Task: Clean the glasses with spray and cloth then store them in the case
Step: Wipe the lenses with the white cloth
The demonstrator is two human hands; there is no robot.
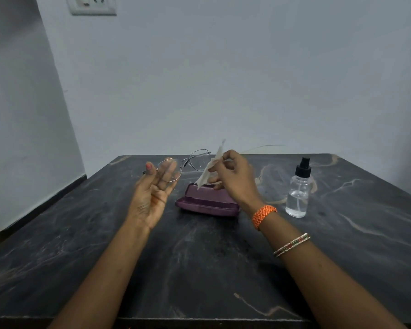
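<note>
Thin metal-framed glasses (195, 160) are held up above the dark table, lenses facing me. My left hand (152, 193) grips them at the left lens, thumb in front and fingers behind the glass. Beside the right lens, my right hand (233, 179) pinches a small white cloth (210, 167) that hangs down from its fingers. A purple glasses case (207, 204) lies open on the table just beyond and below both hands. To the right stands a clear spray bottle (298, 191) with a black pump top, untouched.
The dark marbled table (199, 269) has its front edge at the bottom of the view. A pale wall rises close behind its far edge, with a switch plate (91, 4) high up on the left.
</note>
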